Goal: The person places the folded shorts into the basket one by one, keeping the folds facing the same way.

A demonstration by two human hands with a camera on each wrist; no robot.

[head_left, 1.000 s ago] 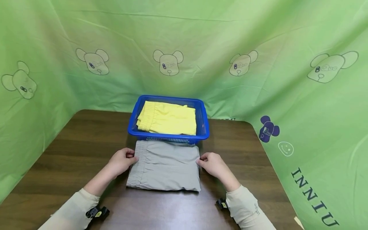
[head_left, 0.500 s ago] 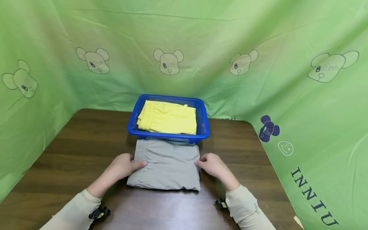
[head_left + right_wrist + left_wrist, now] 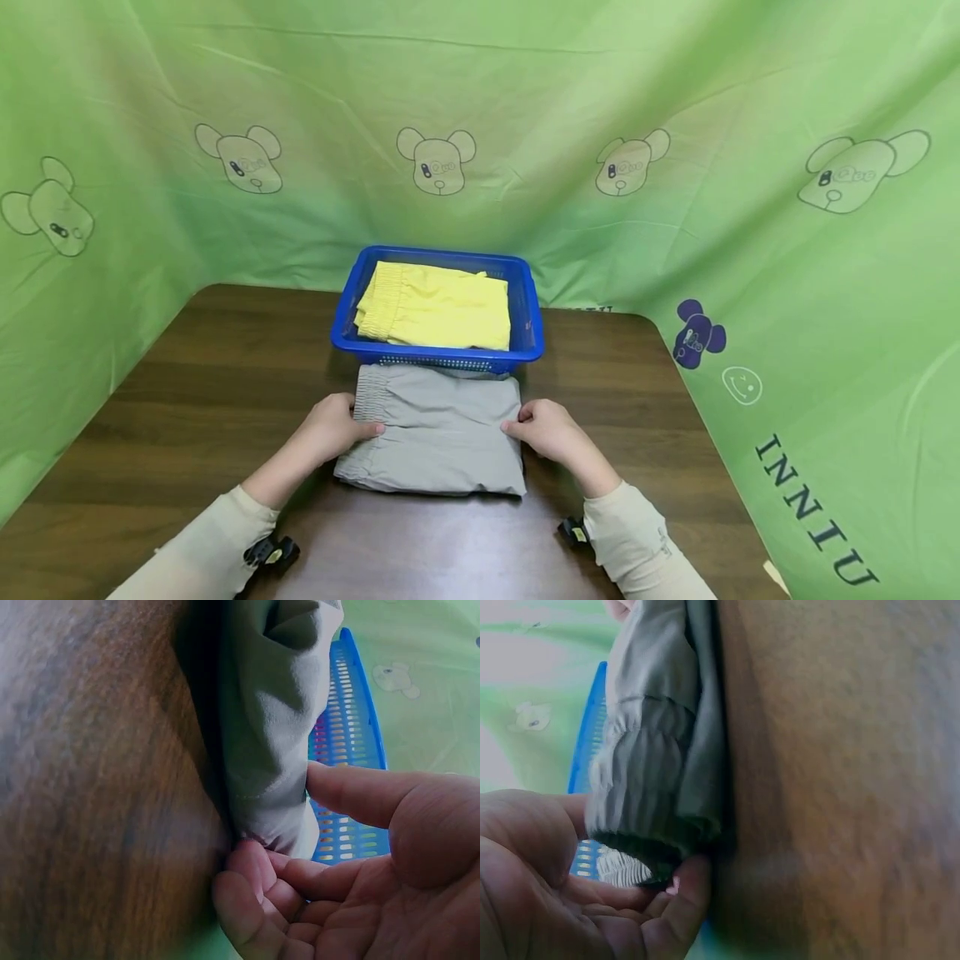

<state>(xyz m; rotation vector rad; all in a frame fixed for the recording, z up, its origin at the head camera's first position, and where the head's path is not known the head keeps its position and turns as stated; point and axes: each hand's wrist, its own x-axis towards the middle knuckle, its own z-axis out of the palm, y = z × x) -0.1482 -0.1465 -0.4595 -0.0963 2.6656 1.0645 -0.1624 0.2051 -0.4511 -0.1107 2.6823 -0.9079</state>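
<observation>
A folded pair of grey pants (image 3: 446,433) lies on the table in front of the basket, its gathered elastic waistband on the left. My left hand (image 3: 330,429) holds the waistband edge, thumb on top; the left wrist view shows fingers (image 3: 682,900) beneath the cloth (image 3: 641,772). At the opposite edge, my right hand (image 3: 551,432) pinches the folded pants, thumb on top. In the right wrist view, its fingertips (image 3: 251,866) tuck under the grey cloth (image 3: 274,735).
Just behind the pants stands a blue plastic basket (image 3: 534,312) with folded yellow pants (image 3: 442,308) inside. Beneath everything is a brown wooden table (image 3: 637,383). A green printed curtain (image 3: 525,83) surrounds its back and sides.
My left hand has moved right onto the waistband, its thumb now farther over the cloth. The right thumb has slid slightly inward. The pants have barely shifted.
</observation>
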